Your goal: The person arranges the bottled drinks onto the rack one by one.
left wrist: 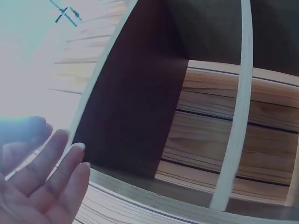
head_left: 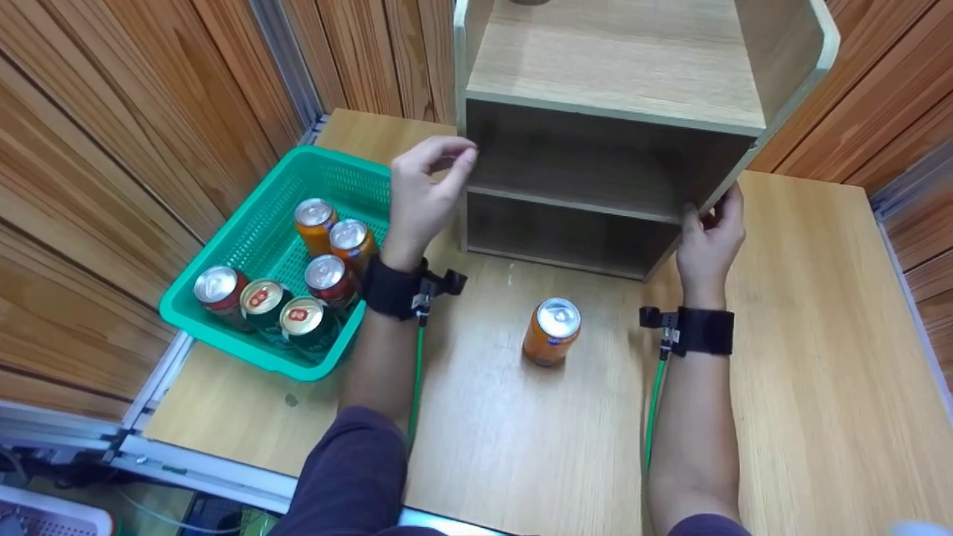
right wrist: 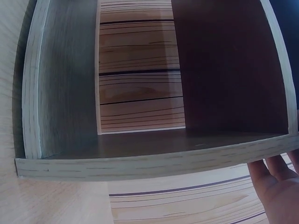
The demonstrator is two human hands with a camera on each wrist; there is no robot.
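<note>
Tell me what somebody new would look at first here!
Probably the bright green basket on the left of the table, with six cans standing in it. Next might come the orange can standing alone in front of the shelf. Then the hands: the right hand grips the shelf's right side, and the left hand is near its left edge.
</note>
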